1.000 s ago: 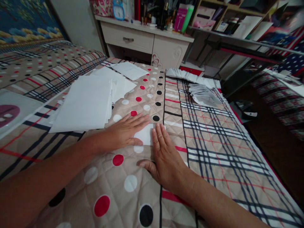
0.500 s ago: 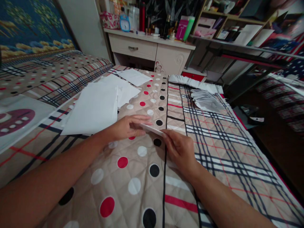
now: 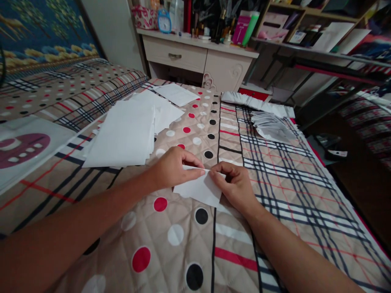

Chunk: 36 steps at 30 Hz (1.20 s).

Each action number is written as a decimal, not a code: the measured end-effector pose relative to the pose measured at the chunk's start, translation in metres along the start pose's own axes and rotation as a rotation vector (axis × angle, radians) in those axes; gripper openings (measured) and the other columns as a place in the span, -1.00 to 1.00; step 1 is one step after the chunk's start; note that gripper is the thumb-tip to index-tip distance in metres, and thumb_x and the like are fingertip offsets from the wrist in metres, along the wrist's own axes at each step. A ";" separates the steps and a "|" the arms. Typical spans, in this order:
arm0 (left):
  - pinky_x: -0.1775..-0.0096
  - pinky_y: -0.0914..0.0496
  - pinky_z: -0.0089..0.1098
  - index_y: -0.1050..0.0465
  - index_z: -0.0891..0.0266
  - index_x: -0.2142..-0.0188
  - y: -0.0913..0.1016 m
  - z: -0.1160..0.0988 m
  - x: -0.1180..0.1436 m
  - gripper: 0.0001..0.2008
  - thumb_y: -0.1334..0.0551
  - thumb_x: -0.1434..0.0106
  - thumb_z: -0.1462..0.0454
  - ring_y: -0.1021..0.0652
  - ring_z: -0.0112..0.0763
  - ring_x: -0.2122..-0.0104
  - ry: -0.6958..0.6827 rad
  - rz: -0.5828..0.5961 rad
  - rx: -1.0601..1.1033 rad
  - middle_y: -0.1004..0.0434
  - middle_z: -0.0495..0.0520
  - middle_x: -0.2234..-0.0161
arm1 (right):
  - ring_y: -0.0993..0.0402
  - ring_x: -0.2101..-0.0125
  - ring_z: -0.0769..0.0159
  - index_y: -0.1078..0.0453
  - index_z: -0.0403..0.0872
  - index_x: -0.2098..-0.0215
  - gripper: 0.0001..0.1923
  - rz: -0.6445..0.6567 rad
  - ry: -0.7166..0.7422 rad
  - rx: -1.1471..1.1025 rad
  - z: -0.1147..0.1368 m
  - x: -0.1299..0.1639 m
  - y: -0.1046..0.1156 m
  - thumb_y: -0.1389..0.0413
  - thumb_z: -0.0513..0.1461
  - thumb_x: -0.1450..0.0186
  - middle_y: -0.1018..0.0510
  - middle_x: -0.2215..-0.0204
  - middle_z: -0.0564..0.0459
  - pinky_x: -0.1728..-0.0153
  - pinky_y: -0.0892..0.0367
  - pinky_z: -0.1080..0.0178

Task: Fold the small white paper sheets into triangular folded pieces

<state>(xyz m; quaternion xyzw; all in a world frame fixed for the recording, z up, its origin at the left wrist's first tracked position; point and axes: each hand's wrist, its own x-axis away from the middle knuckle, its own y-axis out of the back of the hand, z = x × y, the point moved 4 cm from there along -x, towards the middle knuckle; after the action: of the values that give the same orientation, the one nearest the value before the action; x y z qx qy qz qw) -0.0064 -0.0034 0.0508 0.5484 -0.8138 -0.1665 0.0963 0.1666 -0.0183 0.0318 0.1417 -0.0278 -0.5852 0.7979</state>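
- On the quilted bedspread (image 3: 275, 191), just nearer the camera than the big stack of white sheets (image 3: 122, 136), two hands meet over one small folded white paper (image 3: 200, 189).
- One left hand (image 3: 174, 167): its thumb and fingertips are pinched shut on the paper's upper edge, from the stack's side.
- One right hand (image 3: 235, 187): its fingers are curled and pinched on the same upper edge, with the two hands' fingertips almost touching at the fold.
- The paper is plain white and unmarked, with a sharp straight crease along the top; below the hands it hangs as a slanted flap, its lower corner reaching the bedspread beside a black dot.
- How many layers the folded paper has cannot be told.
- One stack of flat white sheets, lying slightly fanned; beyond it, a looser spread of more sheets (image 3: 165, 108), and one single sheet (image 3: 177, 94) lies farthest from the stack, toward the cabinet.
- Well to the right of the stack lie two groups of folded white pieces: a long overlapping row (image 3: 256, 103) near the bed's far edge, and a smaller pile (image 3: 271, 128) just this side of it; the pieces are too many and too small to count.
- Left of the stack lies one flat white sheet or bag with a purple print (image 3: 21, 146).
- Beyond the stack stands one pale cabinet (image 3: 198, 61) with a drawer, carrying one small blue clock (image 3: 165, 21) and several bottles.
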 end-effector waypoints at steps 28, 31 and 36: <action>0.48 -0.34 -0.59 -0.46 0.38 0.23 -0.003 0.021 -0.005 -0.56 -0.37 -0.05 0.06 -0.49 -0.49 0.46 0.142 -0.129 0.326 -0.52 0.09 0.36 | -0.28 0.60 0.48 -0.44 -0.20 0.46 -0.69 -0.204 -0.143 -0.349 -0.013 -0.004 0.007 -0.33 -0.11 -0.15 -0.45 0.57 0.04 0.60 -0.17 0.45; 0.58 -0.23 -0.58 -0.44 0.36 0.24 -0.013 0.024 -0.003 -0.62 -0.31 -0.13 0.06 -0.40 -0.53 0.60 0.166 -0.115 0.225 -0.47 0.02 0.48 | -0.33 0.58 0.45 -0.44 -0.21 0.33 -0.63 -0.098 -0.176 -0.360 -0.014 -0.006 -0.001 -0.34 -0.05 -0.16 -0.50 0.51 0.00 0.60 -0.20 0.45; 0.51 -0.20 -0.59 -0.43 0.36 0.39 -0.007 0.021 -0.004 -0.66 -0.25 -0.22 0.06 -0.40 -0.54 0.51 -0.002 -0.219 0.022 -0.44 0.02 0.49 | -0.23 0.61 0.51 -0.41 -0.25 0.37 -0.59 -0.016 -0.140 -0.296 -0.013 -0.008 -0.006 -0.27 -0.01 -0.23 -0.40 0.58 0.04 0.63 -0.08 0.48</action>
<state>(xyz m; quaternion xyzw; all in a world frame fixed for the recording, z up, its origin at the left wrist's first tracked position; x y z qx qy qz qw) -0.0062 0.0017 0.0286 0.6350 -0.7507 -0.1678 0.0708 0.1618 -0.0100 0.0188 -0.0181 0.0042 -0.5975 0.8016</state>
